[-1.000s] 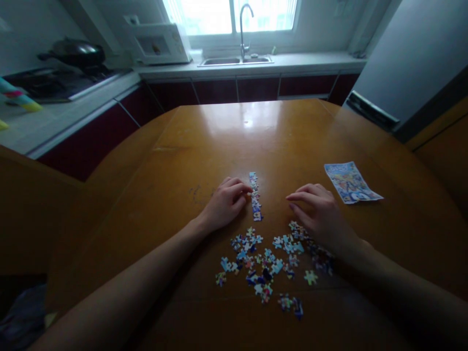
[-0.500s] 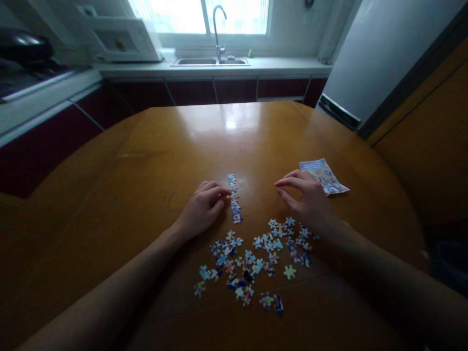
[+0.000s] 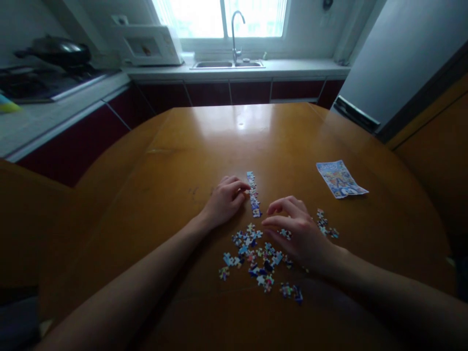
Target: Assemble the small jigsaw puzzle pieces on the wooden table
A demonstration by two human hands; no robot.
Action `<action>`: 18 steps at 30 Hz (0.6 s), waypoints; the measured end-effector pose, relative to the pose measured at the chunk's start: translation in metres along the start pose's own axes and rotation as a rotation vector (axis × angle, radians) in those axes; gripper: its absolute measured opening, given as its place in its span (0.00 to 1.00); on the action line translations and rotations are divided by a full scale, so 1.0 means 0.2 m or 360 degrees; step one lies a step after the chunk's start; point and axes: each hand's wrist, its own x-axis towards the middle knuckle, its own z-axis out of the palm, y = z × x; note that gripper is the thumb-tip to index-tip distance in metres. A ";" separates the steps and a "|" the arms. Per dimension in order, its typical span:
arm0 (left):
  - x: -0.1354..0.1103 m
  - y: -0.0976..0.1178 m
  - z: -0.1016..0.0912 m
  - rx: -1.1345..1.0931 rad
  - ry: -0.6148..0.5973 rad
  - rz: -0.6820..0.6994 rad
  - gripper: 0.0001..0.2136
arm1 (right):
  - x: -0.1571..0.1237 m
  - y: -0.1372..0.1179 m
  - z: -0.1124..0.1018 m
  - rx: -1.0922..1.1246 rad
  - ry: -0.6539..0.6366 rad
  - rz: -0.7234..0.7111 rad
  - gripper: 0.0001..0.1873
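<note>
A narrow strip of joined jigsaw pieces (image 3: 253, 197) lies on the wooden table, running away from me. My left hand (image 3: 224, 200) rests just left of it, index fingertip at the strip's edge, fingers loosely stretched and holding nothing. Over the right side of a spread of loose jigsaw pieces (image 3: 252, 258) hovers my right hand (image 3: 298, 229). Its thumb and fingers are apart with nothing visible between them, and it hides some pieces below. A few more puzzle pieces (image 3: 322, 222) show beyond that hand's right side.
A crumpled printed picture sheet (image 3: 340, 179) lies at the right on the table (image 3: 204, 146). Past the far table edge stand a counter with a sink (image 3: 228, 65), a white microwave (image 3: 149, 46) and a stove with a dark pan (image 3: 60, 51). A fridge (image 3: 380, 63) is at right.
My right hand has moved from beside the picture sheet down and left over the loose pieces. My left hand stays by the strip. The view has turned slightly left.
</note>
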 end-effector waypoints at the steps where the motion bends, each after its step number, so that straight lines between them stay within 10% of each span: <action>1: 0.00 0.00 0.00 -0.0001 0.0011 -0.0005 0.08 | 0.01 0.00 0.00 -0.0038 0.0026 0.0030 0.04; 18: 0.00 -0.02 0.02 -0.0047 0.0033 -0.0005 0.06 | 0.03 -0.04 -0.17 -0.0210 0.0128 0.0098 0.06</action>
